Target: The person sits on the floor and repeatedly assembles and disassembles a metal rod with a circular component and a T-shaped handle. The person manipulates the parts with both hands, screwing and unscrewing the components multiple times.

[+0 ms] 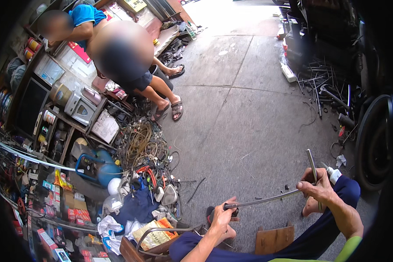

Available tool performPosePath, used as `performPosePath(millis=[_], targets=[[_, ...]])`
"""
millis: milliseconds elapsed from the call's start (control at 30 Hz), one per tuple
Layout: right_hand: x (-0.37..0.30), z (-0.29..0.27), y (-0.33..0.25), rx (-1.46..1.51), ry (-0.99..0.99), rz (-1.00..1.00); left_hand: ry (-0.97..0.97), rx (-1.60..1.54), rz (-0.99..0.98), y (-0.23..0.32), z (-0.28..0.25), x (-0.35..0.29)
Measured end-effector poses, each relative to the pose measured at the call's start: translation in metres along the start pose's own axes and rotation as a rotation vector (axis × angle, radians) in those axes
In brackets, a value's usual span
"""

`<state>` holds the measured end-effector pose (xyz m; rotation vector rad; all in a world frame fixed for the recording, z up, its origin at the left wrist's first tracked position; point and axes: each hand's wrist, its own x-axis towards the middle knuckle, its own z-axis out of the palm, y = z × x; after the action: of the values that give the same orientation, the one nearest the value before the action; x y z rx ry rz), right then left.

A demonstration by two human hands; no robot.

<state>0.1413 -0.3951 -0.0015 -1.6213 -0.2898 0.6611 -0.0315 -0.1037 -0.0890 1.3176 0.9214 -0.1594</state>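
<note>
Crosswise, the thin rod (265, 201) stretches — left fingers (222, 215) to right fingers (312, 187).

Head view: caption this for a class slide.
Left hand and right hand hold a thin strip over grey floor; the right also grips a silvery bar.
</note>
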Motion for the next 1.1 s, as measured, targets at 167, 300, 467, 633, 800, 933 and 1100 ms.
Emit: performPosePath(millis=[167, 300, 467, 633, 800, 933, 1100], targets=[[-0.003, -0.002, -0.003, -0.001, -0.008, 0.063, -0.012, -0.001, 0.02, -0.004, 0.005, 0.002], [-0.003, -0.003, -0.008, 0.128, -0.069, 0.201, 0.021, 0.054, 0.017, -0.004, 0.005, 0.0], [-0.002, -0.007, 0.004, 0.552, -0.322, 0.261, 0.016, 0.072, 0.065, -0.003, 0.005, 0.001], [-0.001, -0.004, 0.013, 0.514, -0.376, 0.268, 0.103, 0.199, 0.215, 0.0, 0.008, 0.002], [-0.001, -0.003, 0.01, 0.577, -0.348, 0.334, 0.202, 0.154, 0.232, 0.012, 0.02, -0.006], [0.004, -0.003, 0.017, 0.829, -0.308, 0.453, 0.255, 0.159, 0.385, -0.005, 0.01, 0.009], [0.006, -0.009, 0.019, 0.902, -0.252, 0.505, 0.23, 0.11, 0.342, 0.029, 0.019, -0.005]])
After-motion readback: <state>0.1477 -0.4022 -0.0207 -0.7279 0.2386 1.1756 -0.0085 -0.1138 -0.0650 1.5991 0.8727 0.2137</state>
